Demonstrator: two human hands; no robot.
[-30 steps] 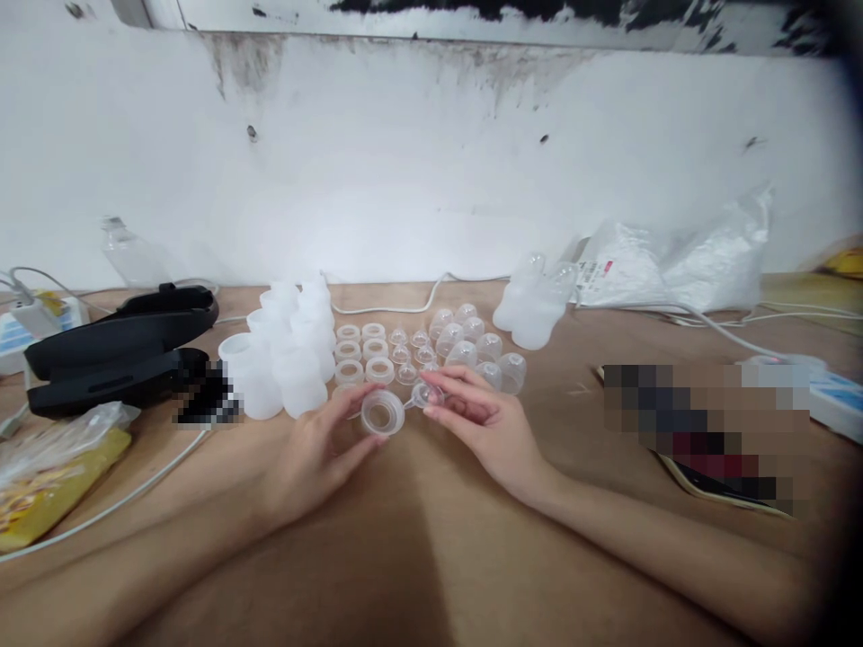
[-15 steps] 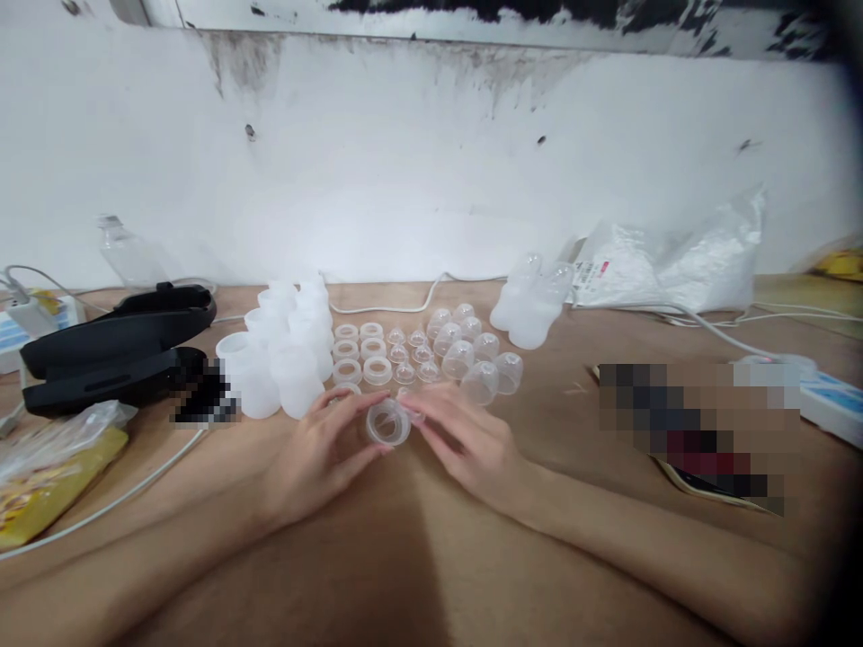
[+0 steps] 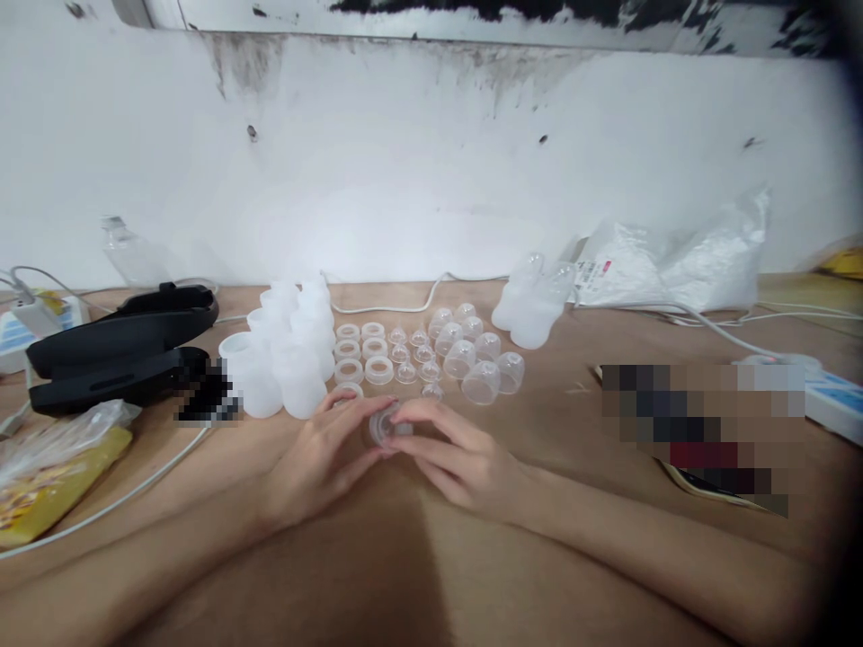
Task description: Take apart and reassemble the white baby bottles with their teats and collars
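My left hand (image 3: 320,458) is closed around the rim of a translucent bottle collar ring (image 3: 378,431), its opening turned partly toward me. From the other side, the fingers of my right hand (image 3: 468,458) pinch a clear bottle nipple (image 3: 403,429) against that ring; the fingertips hide part of it. Just beyond my hands, rows of loose collar rings (image 3: 378,370) lie beside rows of clear nipples (image 3: 405,373). Clear domed caps (image 3: 480,384) stand to the right of these. Several milky-white bottle bodies (image 3: 300,382) stand upright on the left.
Capped bottles (image 3: 529,314) are grouped at the back right near white plastic bags (image 3: 707,261). A black case (image 3: 121,332) and a yellow snack bag (image 3: 74,485) lie left. A blurred-out phone-like object (image 3: 701,440) and a power strip (image 3: 836,404) are right.
My right hand has moved in against the ring, bringing the nipple to its opening. The ring has turned slightly and shifted left, and a nipple in the near row is uncovered.
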